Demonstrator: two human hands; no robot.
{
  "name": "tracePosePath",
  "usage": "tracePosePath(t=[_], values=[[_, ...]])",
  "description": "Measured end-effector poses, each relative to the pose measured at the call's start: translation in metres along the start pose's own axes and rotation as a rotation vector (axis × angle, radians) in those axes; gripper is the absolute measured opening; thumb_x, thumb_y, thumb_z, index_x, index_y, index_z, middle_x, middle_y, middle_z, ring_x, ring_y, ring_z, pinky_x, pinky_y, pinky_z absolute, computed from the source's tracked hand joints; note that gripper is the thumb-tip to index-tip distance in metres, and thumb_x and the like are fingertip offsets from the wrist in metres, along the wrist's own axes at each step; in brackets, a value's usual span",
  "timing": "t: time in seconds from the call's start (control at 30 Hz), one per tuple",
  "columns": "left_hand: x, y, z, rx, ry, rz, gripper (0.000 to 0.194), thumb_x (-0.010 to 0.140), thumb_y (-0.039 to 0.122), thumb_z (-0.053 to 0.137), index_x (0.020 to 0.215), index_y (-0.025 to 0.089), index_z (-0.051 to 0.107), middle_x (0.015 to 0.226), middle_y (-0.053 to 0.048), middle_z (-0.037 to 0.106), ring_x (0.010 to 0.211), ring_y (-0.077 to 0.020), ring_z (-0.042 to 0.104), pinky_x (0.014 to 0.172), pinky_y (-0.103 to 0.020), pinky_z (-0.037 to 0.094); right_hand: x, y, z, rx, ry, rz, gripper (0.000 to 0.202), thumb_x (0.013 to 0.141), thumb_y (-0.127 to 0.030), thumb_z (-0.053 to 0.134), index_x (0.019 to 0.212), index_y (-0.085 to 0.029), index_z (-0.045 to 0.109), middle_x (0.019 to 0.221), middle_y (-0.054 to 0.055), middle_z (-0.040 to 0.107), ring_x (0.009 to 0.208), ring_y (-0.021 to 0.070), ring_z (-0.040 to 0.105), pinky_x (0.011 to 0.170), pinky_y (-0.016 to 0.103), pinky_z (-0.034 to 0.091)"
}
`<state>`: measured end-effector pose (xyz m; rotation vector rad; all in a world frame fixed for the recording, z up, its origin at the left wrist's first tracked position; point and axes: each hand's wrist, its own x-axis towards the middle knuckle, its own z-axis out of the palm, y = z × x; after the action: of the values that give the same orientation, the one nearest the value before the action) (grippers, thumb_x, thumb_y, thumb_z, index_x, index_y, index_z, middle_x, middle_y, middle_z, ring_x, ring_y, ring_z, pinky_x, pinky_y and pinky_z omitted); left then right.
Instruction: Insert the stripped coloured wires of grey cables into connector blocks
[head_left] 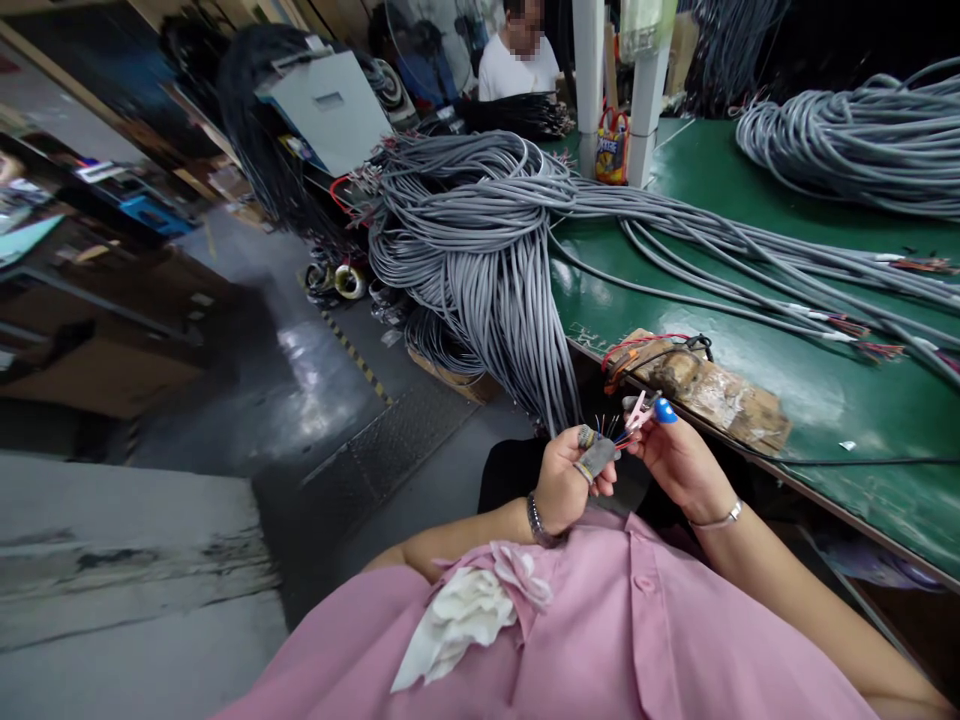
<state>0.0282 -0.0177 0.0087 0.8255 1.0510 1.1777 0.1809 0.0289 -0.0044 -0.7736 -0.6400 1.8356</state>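
Observation:
My left hand is closed in front of my chest, with grey coverings on some of its fingers. It grips a small bunch of thin coloured wires, whose fine ends fan out above the fingers. Close on its right, my right hand wears a blue cover on the thumb. Between that thumb and the fingers is a small pink clip, which meets the wires. The fingers hide part of the clip and of the wires.
A worn wooden block with red and black leads lies at the edge of the green table. Grey cables drape over its left end; a coil lies at the right. A person sits beyond. Floor stretches left.

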Motion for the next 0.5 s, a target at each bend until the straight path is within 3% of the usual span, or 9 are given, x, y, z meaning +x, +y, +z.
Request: tracePosePath(t=[0.13,0.27,0.5], values=[[0.0044,-0.0034,0.0005,0.049,0.004,-0.002,0.030,0.076,0.044,0.065,0.073,0.016,0.054,0.056,0.002,0.060,0.040,-0.0071,0.052,0.038,-0.017,0.032,0.0042,0.0062,-0.0007,0.055,-0.005,-0.003,0.037,0.078,-0.056,0.063,0.086,-0.020,0.070,0.084,0.003,0.067,0.064,0.0112,0.056,0.058,0.024,0.048],[0.0075,-0.0050,0.0042,0.040,-0.008,-0.028,0.032,0.075,0.046,0.065,0.072,0.016,0.052,0.055,0.002,0.059,0.038,-0.0068,0.051,0.037,-0.017,0.031,0.0083,0.0082,-0.0010,0.091,-0.014,0.035,0.040,0.072,-0.059,0.067,0.086,-0.022,0.071,0.076,0.002,0.068,0.060,0.0122,0.057,0.059,0.026,0.049],[0.0086,-0.0067,0.0068,0.012,-0.008,-0.025,0.029,0.079,0.041,0.062,0.070,0.016,0.050,0.054,0.003,0.058,0.037,-0.0062,0.049,0.035,-0.017,0.029,0.0101,0.0091,0.0007,0.191,0.035,0.019,0.026,0.073,-0.048,0.073,0.085,-0.025,0.070,0.081,-0.002,0.071,0.065,0.0117,0.060,0.063,0.026,0.051]])
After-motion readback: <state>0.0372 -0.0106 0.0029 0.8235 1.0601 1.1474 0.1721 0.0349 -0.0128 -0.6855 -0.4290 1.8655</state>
